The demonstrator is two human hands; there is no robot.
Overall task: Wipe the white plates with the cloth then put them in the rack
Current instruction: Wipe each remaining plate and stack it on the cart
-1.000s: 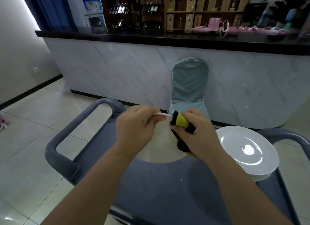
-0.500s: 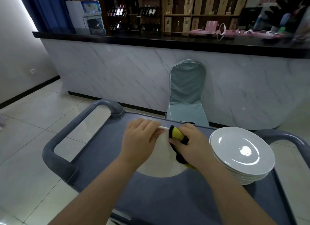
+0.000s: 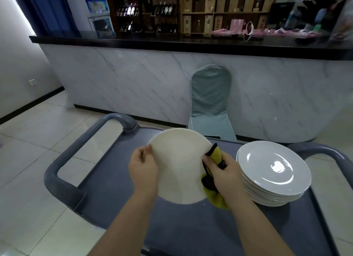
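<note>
I hold one white plate (image 3: 179,166) tilted up above the grey cart top (image 3: 114,179), its broad face turned toward me. My left hand (image 3: 143,169) pinches its left rim. My right hand (image 3: 223,171) grips a yellow cloth with black edging (image 3: 215,154) and holds it against the plate's right rim; the cloth's lower part hangs below my palm. A stack of several white plates (image 3: 273,171) sits on the cart just right of my right hand. No rack shows in this view.
The cart has a grey loop handle on the left (image 3: 63,160) and another on the right (image 3: 328,152). A pale blue covered chair (image 3: 210,105) stands behind it against a marble-fronted bar counter (image 3: 133,80). Tiled floor lies to the left.
The plate has turned from nearly edge-on to face me. My hands have moved apart to its left and right rims, and the cloth has slid round to the right rim.
</note>
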